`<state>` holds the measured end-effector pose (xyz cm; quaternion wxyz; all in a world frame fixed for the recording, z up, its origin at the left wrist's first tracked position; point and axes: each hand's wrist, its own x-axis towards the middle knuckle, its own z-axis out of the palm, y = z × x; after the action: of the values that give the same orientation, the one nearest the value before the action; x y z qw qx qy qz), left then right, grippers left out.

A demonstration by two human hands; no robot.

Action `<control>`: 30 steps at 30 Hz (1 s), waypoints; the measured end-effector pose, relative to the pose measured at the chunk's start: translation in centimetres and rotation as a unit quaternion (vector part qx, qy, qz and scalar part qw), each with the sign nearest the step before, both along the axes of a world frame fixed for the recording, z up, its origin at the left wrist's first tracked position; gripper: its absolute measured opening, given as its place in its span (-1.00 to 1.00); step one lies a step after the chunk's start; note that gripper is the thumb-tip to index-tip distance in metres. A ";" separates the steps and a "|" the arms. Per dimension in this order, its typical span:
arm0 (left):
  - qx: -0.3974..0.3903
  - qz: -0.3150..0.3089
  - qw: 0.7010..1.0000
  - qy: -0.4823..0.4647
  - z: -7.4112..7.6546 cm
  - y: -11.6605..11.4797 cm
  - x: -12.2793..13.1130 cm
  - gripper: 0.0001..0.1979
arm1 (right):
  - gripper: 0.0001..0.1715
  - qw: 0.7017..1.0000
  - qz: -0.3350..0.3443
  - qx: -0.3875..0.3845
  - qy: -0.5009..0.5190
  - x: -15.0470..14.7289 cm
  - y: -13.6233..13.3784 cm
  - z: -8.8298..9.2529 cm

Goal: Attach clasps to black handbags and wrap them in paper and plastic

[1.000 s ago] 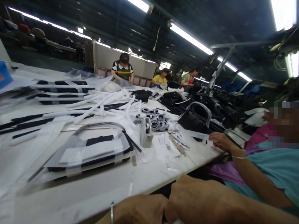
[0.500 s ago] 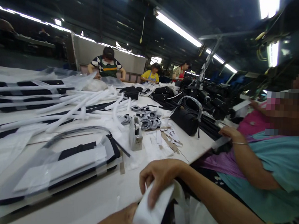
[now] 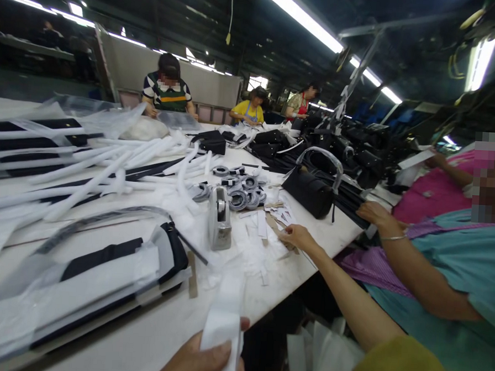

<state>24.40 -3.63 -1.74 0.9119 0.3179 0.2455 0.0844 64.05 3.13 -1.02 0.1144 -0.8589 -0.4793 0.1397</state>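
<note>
The biggest change is that the two hands have parted: half a second ago both were together on the white strips [image 3: 223, 306] at the near edge of the desk [image 3: 286, 284], and now the left hand [image 3: 205, 356] carries them alone while the right hand [image 3: 299, 237] is out over the loose pile of brown strips [image 3: 274, 225] and paper scraps [image 3: 262, 226]. For the work in hand, this seems to mean that the left hand serves as the holder, leaving the right one free to pick among the small pieces. The left hand is low in the view, just in front of the desk's edge, closed around the white strips with the thumb laid flat across their face, so that they stand up and lean slightly away. The right arm stretches forward in a long slant from its olive sleeve [image 3: 404, 365], palm turned down, fingers bunched narrow with their tips at the end of a brown strip; whether they grip it or only touch it, I cannot tell. The tape dispenser [image 3: 219, 220] stands beyond the white strips, left of the pile, and the wrapped bag [image 3: 114, 278] lies on the desk to the left, well apart from the right hand.
</note>
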 end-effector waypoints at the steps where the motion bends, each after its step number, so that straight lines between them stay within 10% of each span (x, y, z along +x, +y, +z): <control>1: 0.008 0.001 1.000 0.006 0.2 0.2 0.1 -0.11 | -0.63 1.000 -0.004 -0.003 -0.008 -0.1 0.2 -0.5; 18: -0.009 0.041 0.999 -0.030 4.0 1.5 -0.2 -0.25 | -0.74 0.970 -0.057 -0.067 0.225 1.9 2.0 2.5; 30: -0.062 0.083 0.995 -0.001 3.9 0.8 -0.7 -0.19 | -0.59 0.965 -0.063 -0.101 0.236 4.3 -3.1 3.7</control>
<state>23.73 -2.86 2.14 0.9200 0.2389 0.2750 0.1445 68.33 0.08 2.65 0.1457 -0.8373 -0.3671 0.3781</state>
